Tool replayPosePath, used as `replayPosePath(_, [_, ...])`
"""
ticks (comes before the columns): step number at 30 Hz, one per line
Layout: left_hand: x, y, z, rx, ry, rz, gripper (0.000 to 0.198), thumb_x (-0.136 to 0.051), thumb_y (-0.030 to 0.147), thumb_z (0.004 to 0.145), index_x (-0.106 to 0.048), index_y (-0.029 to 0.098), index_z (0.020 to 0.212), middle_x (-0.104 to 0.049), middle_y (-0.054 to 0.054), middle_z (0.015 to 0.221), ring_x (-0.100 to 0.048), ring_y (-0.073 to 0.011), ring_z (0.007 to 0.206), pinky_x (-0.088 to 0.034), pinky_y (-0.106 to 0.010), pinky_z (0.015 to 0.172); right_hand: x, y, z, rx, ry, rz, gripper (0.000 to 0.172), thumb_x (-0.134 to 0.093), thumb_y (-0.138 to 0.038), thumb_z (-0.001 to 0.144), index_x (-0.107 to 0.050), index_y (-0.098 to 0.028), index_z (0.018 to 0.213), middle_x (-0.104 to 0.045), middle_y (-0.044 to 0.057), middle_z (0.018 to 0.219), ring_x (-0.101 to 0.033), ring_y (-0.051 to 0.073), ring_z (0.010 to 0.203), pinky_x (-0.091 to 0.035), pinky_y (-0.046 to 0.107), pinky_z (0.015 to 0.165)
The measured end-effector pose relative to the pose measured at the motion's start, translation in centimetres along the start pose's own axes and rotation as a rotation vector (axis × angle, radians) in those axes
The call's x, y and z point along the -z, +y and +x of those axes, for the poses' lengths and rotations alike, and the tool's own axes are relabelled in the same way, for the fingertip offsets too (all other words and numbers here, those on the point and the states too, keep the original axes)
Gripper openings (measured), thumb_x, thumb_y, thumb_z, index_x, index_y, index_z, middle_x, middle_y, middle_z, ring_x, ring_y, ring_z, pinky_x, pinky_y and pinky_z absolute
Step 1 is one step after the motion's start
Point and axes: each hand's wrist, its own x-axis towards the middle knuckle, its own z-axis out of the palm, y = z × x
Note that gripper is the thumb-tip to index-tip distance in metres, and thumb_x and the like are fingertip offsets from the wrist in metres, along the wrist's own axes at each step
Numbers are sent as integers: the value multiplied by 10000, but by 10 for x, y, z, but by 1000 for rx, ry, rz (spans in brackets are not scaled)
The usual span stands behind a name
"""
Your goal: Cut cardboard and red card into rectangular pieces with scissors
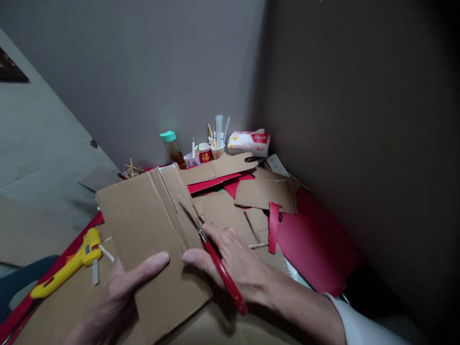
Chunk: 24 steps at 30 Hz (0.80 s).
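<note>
A folded piece of brown cardboard [143, 220] is held up in front of me, tilted, with crease lines along its right part. My left hand [125, 282] grips its lower left side, thumb flat on the front face and fingers hidden behind. In my right hand [230, 258] are scissors [221, 268] with red handles, their blades pointing up and left over the cardboard's right edge. The right thumb also rests against the cardboard. Whether the blades are parted is hard to make out.
A yellow glue gun [72, 268] lies at left. Cardboard scraps [266, 194] and a red sheet [312, 239] cover the right side. Along the wall stand a bottle with a teal lid [174, 148], a red paper cup [204, 154], a cup of glue sticks [218, 151] and a tissue pack [247, 143].
</note>
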Motion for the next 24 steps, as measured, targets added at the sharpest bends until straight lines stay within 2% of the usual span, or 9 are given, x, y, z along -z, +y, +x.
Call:
replayPosePath(3, [0, -5, 1, -2, 14, 103, 1132, -914, 317, 546, -345, 318, 1524, -820, -47, 906, -764, -378, 722, -655, -433, 551, 10, -8, -3, -20, -35, 4, 415, -553, -591, 911, -643, -199, 1011, -662, 63, 875, -616, 220, 816, -439, 298, 667])
replayPosePath(5, [-1, -7, 2, -4, 19, 116, 1158, -916, 322, 546, -318, 321, 1538, -820, -42, 866, -761, -374, 696, -653, -430, 542, 11, -10, -3, -42, -33, -1, 413, -547, -589, 912, -638, -190, 971, -668, 80, 888, -624, 246, 875, -456, 318, 695])
replayPosePath(10, [-2, -9, 3, -12, 13, 54, 1106, -921, 307, 524, -408, 296, 1504, -813, -77, 986, -748, -432, 872, -656, -494, 696, 2, -1, 0, -38, 6, -1, 348, -560, -537, 913, -627, -196, 897, -660, 69, 840, -608, 257, 886, -449, 348, 741])
replayPosePath(13, [-4, -7, 4, 16, 49, 39, 1051, -920, 287, 518, -466, 313, 1466, -814, -59, 981, -727, -440, 971, -637, -503, 805, -7, 7, 5, 10, 40, 1, 309, -550, -484, 933, -625, -205, 824, -607, 28, 747, -573, 197, 757, -417, 305, 690])
replayPosePath(17, [-5, -6, 8, 39, 0, -6, 1011, -915, 304, 550, -473, 290, 1459, -812, -73, 994, -701, -435, 1050, -630, -487, 830, -18, 15, 12, 43, 75, 67, 379, -484, -460, 969, -540, -210, 690, -501, -28, 647, -456, 131, 617, -345, 260, 592])
replayPosePath(20, [-2, -7, 11, 76, -17, -25, 1080, -917, 280, 573, -382, 277, 1512, -810, -85, 997, -740, -404, 958, -643, -467, 772, -20, 14, 12, 10, 94, 159, 411, -479, -469, 964, -478, -208, 647, -472, -38, 626, -439, 124, 609, -342, 252, 576])
replayPosePath(24, [2, -10, 10, 86, 14, -25, 1127, -901, 244, 615, -282, 263, 1556, -814, -91, 951, -772, -359, 806, -643, -442, 717, -12, 6, 6, -36, 42, 282, 322, -529, -459, 935, -600, -186, 779, -597, -4, 720, -551, 156, 687, -417, 261, 631])
